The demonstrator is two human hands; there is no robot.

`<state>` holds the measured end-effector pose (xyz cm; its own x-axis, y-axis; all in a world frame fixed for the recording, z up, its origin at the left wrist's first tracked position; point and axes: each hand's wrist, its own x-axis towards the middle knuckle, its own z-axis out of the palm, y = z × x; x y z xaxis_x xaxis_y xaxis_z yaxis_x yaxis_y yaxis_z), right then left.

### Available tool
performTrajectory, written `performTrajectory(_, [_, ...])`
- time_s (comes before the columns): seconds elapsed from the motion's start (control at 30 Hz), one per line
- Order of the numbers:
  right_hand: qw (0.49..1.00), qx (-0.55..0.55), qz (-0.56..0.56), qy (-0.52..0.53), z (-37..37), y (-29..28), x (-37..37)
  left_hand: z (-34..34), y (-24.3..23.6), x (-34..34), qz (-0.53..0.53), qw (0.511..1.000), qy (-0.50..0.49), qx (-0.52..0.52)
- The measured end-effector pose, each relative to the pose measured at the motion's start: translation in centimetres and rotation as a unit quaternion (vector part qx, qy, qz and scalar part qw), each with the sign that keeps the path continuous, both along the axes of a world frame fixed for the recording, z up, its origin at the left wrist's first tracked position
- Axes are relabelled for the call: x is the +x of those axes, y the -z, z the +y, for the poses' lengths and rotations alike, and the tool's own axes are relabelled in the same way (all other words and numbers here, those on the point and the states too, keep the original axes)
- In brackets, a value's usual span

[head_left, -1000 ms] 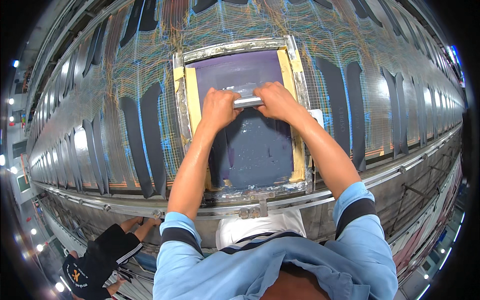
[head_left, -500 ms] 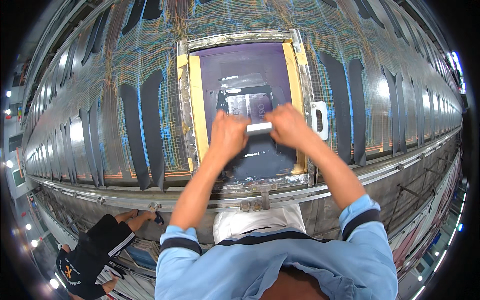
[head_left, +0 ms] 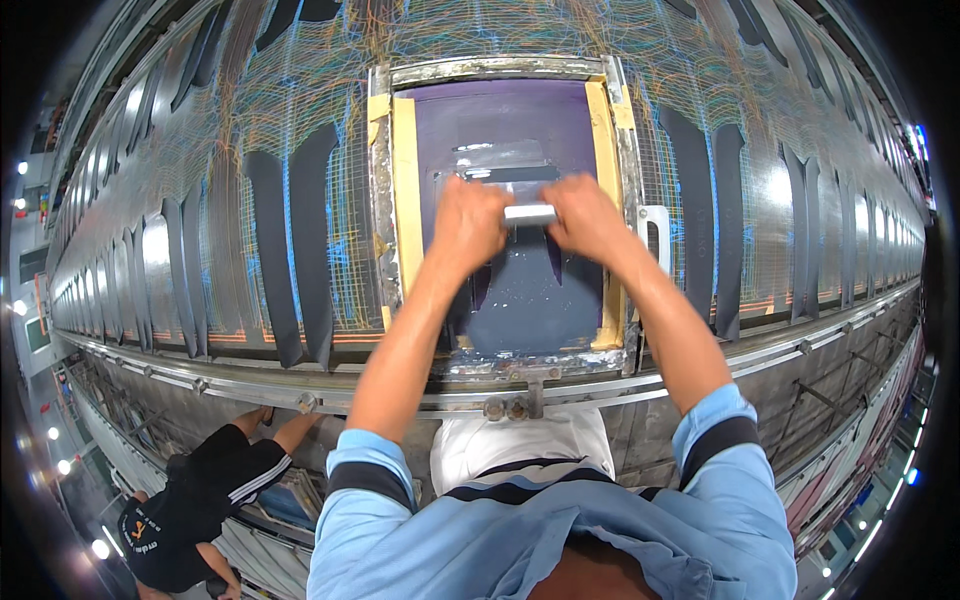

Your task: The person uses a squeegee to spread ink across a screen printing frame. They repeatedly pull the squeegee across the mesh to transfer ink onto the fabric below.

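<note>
Both my hands grip a squeegee (head_left: 530, 215) with a pale metal handle over a screen printing frame (head_left: 500, 68). My left hand (head_left: 470, 222) is closed round its left end, my right hand (head_left: 588, 215) round its right end. The purple mesh (head_left: 500, 110) shows beyond the squeegee. Dark grey ink (head_left: 530, 315) spreads over the near half of the screen, with wet streaks around the blade. Yellow tape (head_left: 408, 200) lines the frame's inner sides. The blade's lower edge is mostly hidden by my hands and the handle.
Dark cut fabric pieces (head_left: 268, 250) lie in pairs along the long table, which is marked with coloured lines. A white handle (head_left: 656, 238) sticks out from the frame's right side. A metal rail (head_left: 400, 402) runs along the near edge. Another person (head_left: 200, 500) in black bends at lower left.
Both hands and the squeegee have slid away from me up the screen, baring more grey ink on the near side. The person at lower left has shifted an arm.
</note>
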<state>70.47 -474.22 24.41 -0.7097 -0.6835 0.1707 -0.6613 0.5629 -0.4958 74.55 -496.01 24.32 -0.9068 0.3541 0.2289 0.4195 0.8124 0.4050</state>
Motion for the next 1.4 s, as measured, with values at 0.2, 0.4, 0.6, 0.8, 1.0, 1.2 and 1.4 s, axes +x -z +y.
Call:
performTrajectory(0.2, [0.993,0.034,-0.102,-0.036,2.2,-1.8,12.0,2.0,-1.0,13.3,-0.055,0.998,-0.027,0.002])
performTrajectory(0.4, [0.929,-0.017,0.087,0.359,7.7,-0.9,4.1,1.6,-2.0,12.7,-0.114,0.993,0.025,-0.023])
performTrajectory(0.6, [0.88,-0.135,-0.023,0.455,11.6,5.4,2.5,-0.1,-1.6,5.6,-0.074,0.997,-0.003,0.03])
performTrajectory(0.8, [0.871,-0.166,-0.065,0.458,10.5,3.3,3.2,-1.7,-2.7,-2.5,-0.04,0.999,-0.019,-0.022])
performTrajectory(1.0, [0.877,-0.152,-0.074,0.45,10.4,0.0,3.1,-1.4,-3.1,-0.8,-0.007,0.999,-0.022,0.037])
performTrajectory(1.2, [0.879,-0.107,-0.049,0.462,10.0,-3.2,2.0,2.9,-1.3,17.3,0.038,0.997,-0.064,0.032])
performTrajectory(1.4, [0.877,-0.137,-0.108,0.448,11.1,0.0,2.6,3.4,-2.9,17.7,0.031,0.996,-0.077,0.03])
